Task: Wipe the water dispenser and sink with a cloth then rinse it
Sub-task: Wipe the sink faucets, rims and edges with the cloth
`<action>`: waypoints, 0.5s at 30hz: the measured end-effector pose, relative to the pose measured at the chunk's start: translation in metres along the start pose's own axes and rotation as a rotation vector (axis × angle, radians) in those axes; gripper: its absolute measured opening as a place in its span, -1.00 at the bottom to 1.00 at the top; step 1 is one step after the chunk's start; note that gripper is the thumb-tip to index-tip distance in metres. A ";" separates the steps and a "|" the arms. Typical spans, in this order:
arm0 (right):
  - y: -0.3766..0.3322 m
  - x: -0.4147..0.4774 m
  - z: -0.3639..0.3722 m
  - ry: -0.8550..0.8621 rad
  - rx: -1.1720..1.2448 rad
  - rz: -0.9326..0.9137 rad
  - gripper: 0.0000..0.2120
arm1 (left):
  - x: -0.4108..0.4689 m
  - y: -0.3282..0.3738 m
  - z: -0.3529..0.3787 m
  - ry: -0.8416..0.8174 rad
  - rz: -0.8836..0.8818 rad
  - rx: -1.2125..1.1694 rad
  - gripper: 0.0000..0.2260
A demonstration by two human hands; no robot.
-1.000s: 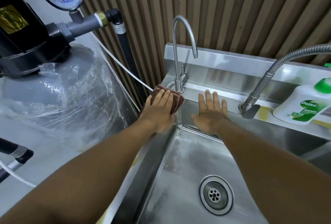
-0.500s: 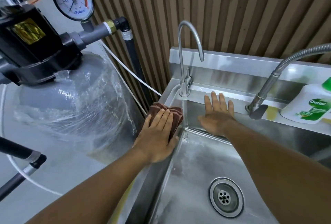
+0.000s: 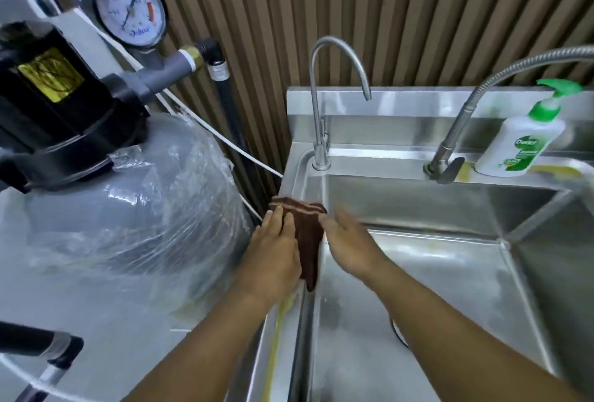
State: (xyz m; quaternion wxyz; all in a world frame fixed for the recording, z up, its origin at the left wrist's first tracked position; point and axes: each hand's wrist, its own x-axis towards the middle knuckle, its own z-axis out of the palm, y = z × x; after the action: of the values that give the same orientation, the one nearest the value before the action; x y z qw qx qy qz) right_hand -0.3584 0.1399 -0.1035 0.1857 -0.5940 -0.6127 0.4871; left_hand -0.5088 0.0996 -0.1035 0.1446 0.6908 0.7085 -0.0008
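A folded brown cloth lies over the left rim of the stainless steel sink. My left hand presses flat on the cloth's left part, fingers pointing away from me. Just to the cloth's right, my right hand hovers with fingers apart, its fingertips at the cloth's edge; it holds nothing. The thin gooseneck dispenser tap stands at the sink's back left corner, beyond both hands. My right forearm covers most of the drain.
A flexible hose tap and a green-capped soap bottle stand on the sink's back ledge at right. A plastic-wrapped grey tank with a black head and a pressure gauge sits to the left. A slatted wall is behind.
My left hand has slid the cloth toward me along the left rim, away from the tap base. My right hand left the back wall of the basin and came left next to the cloth.
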 end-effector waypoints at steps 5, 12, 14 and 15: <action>0.000 -0.002 0.033 -0.123 0.444 0.088 -0.64 | 0.028 0.007 -0.002 -0.055 0.081 0.059 -0.44; -0.009 0.038 0.027 -0.105 0.700 0.168 -0.52 | 0.069 0.009 -0.007 -0.064 0.080 0.049 -0.50; -0.005 0.038 0.029 -0.098 0.675 0.172 -0.49 | 0.064 0.007 -0.004 -0.056 0.079 0.059 -0.50; -0.001 0.036 0.031 -0.096 0.657 0.170 -0.49 | 0.058 0.006 -0.002 -0.054 0.083 0.066 -0.50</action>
State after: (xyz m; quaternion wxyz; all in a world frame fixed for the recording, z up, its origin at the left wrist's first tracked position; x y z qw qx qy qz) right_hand -0.3920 0.1612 -0.1299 0.2967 -0.5279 -0.3794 0.6995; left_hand -0.5039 0.1575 -0.1125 0.1406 0.7236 0.6747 -0.0369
